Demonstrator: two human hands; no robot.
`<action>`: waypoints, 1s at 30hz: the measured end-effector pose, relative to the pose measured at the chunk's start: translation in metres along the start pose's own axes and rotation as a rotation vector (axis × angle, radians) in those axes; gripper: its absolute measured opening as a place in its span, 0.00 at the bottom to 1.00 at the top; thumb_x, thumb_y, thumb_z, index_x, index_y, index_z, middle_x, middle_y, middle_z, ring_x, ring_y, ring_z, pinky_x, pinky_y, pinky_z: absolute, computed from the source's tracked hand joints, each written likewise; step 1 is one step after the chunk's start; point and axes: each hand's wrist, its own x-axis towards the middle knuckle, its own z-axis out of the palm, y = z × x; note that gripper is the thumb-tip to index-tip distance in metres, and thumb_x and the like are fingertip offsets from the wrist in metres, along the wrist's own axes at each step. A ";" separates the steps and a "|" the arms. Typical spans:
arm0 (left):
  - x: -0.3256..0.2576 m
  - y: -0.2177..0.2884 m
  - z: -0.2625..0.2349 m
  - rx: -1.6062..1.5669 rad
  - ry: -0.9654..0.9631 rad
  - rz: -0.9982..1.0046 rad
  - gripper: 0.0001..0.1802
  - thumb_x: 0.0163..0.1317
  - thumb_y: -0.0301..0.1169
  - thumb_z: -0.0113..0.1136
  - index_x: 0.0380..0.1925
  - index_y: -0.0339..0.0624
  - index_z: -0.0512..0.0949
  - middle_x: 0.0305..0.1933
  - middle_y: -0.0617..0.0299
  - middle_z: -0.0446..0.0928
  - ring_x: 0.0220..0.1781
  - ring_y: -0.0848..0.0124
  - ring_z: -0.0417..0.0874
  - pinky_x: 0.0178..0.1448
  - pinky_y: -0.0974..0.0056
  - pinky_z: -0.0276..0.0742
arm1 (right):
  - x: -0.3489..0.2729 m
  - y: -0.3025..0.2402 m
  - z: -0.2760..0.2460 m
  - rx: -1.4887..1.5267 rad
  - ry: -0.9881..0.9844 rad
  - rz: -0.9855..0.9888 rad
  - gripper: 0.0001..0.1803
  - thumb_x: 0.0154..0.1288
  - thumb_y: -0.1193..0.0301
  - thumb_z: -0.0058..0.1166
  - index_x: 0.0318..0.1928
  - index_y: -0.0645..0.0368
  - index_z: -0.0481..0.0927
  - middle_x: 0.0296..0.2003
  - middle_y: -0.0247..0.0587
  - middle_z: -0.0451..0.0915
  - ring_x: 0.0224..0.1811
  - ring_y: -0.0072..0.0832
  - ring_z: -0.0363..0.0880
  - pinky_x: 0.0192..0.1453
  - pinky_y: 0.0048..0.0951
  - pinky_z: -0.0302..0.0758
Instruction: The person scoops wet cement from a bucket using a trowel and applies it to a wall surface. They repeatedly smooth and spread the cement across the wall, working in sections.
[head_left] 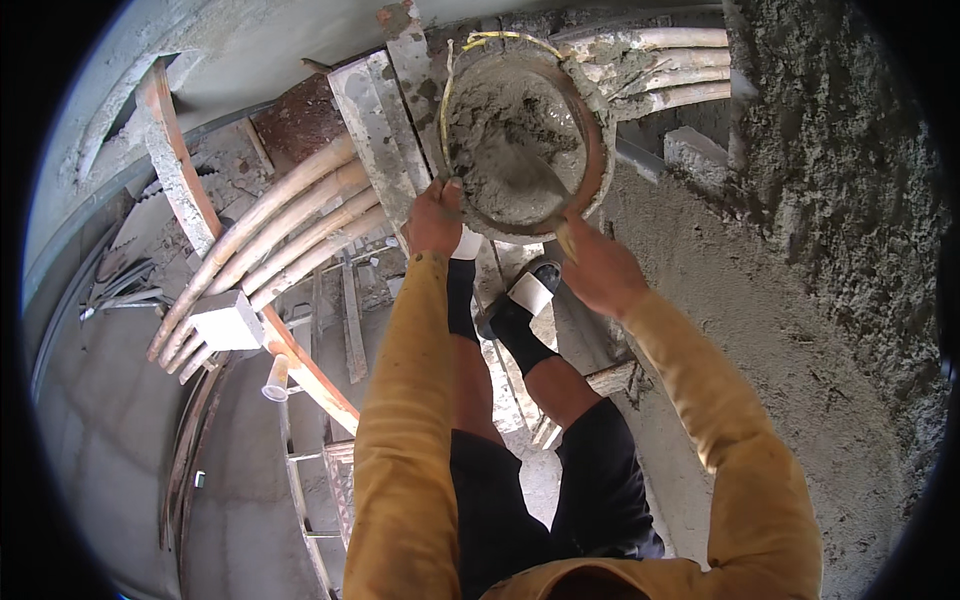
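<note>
A round bucket (598, 160) of wet grey mortar (490, 110) stands in front of me on narrow boards at the far middle. My left hand (435, 218) is closed at the bucket's near left edge; whether it grips the rim or the yellow handle (447, 95) I cannot tell. With my right hand (603, 268) I grip a trowel by its handle at the near right edge. The trowel's blade (535, 182) reaches over the rim into the mortar, and its tip is partly covered.
My feet stand on mortar-splashed planks (390, 120) high above a floor (240, 430). A rough mortared wall (840, 150) rises on the right. Wooden poles (280, 210) cross at left, with a white block (228, 320) and a plastic cup (276, 380). A ladder (300, 457) leans below.
</note>
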 end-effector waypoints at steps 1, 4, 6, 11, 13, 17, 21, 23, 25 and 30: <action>-0.001 0.000 -0.003 -0.007 -0.025 -0.012 0.24 0.67 0.50 0.42 0.45 0.42 0.76 0.44 0.44 0.79 0.51 0.43 0.75 0.57 0.47 0.64 | -0.011 0.006 0.001 0.089 -0.027 -0.020 0.29 0.61 0.66 0.48 0.62 0.59 0.60 0.45 0.60 0.78 0.48 0.55 0.77 0.52 0.47 0.73; 0.000 -0.005 -0.001 0.022 0.046 0.017 0.24 0.67 0.51 0.43 0.44 0.42 0.76 0.43 0.44 0.79 0.51 0.43 0.76 0.55 0.47 0.67 | -0.007 0.027 0.006 0.296 -0.074 -0.047 0.32 0.61 0.60 0.51 0.63 0.59 0.60 0.45 0.59 0.78 0.49 0.54 0.76 0.54 0.45 0.72; 0.003 0.004 0.003 0.054 0.053 0.049 0.24 0.67 0.51 0.43 0.43 0.43 0.76 0.42 0.44 0.79 0.50 0.43 0.76 0.54 0.47 0.68 | 0.038 0.054 0.016 0.359 -0.061 0.014 0.34 0.60 0.56 0.52 0.63 0.58 0.61 0.45 0.59 0.78 0.50 0.53 0.76 0.54 0.44 0.71; 0.002 0.010 -0.001 0.124 0.038 0.012 0.23 0.66 0.51 0.43 0.44 0.44 0.76 0.42 0.45 0.79 0.49 0.44 0.76 0.53 0.48 0.68 | 0.014 0.065 0.003 0.311 0.155 0.052 0.29 0.60 0.55 0.52 0.58 0.55 0.68 0.46 0.57 0.78 0.47 0.52 0.78 0.54 0.44 0.72; -0.002 0.002 0.000 0.075 0.070 0.035 0.23 0.66 0.51 0.44 0.44 0.44 0.76 0.41 0.45 0.79 0.49 0.44 0.76 0.53 0.48 0.68 | -0.027 0.086 -0.012 0.411 0.057 0.126 0.27 0.59 0.56 0.53 0.56 0.54 0.70 0.45 0.55 0.78 0.46 0.50 0.79 0.52 0.44 0.74; -0.008 0.014 0.000 0.044 0.087 0.011 0.23 0.66 0.50 0.44 0.44 0.44 0.76 0.41 0.45 0.79 0.50 0.45 0.76 0.53 0.49 0.68 | -0.047 0.118 -0.042 0.037 0.158 0.136 0.22 0.60 0.60 0.51 0.54 0.52 0.70 0.45 0.54 0.78 0.44 0.48 0.80 0.49 0.43 0.76; -0.001 0.001 0.002 0.041 0.063 0.017 0.24 0.66 0.51 0.44 0.44 0.43 0.77 0.42 0.44 0.79 0.51 0.44 0.75 0.55 0.49 0.67 | -0.004 0.108 -0.038 -0.275 0.321 0.102 0.15 0.63 0.64 0.47 0.50 0.51 0.74 0.47 0.49 0.78 0.46 0.47 0.80 0.49 0.43 0.77; 0.003 0.001 0.008 0.032 0.074 0.037 0.24 0.66 0.51 0.44 0.44 0.43 0.77 0.43 0.44 0.78 0.51 0.44 0.75 0.56 0.49 0.66 | 0.051 0.117 -0.007 -0.333 0.317 0.023 0.14 0.64 0.64 0.46 0.47 0.50 0.76 0.49 0.45 0.78 0.47 0.46 0.79 0.50 0.43 0.77; 0.004 -0.005 0.012 0.011 0.146 0.041 0.24 0.65 0.51 0.44 0.43 0.43 0.77 0.43 0.43 0.78 0.52 0.44 0.75 0.57 0.49 0.66 | 0.080 0.047 0.013 -0.288 0.185 0.050 0.15 0.62 0.61 0.46 0.46 0.51 0.77 0.48 0.46 0.78 0.48 0.46 0.79 0.51 0.42 0.76; -0.003 0.016 0.000 0.078 0.033 -0.036 0.27 0.64 0.53 0.45 0.48 0.41 0.76 0.46 0.45 0.79 0.54 0.45 0.75 0.59 0.50 0.65 | 0.077 0.041 0.033 0.298 0.248 0.042 0.23 0.53 0.56 0.55 0.46 0.57 0.76 0.37 0.59 0.80 0.45 0.52 0.78 0.49 0.46 0.75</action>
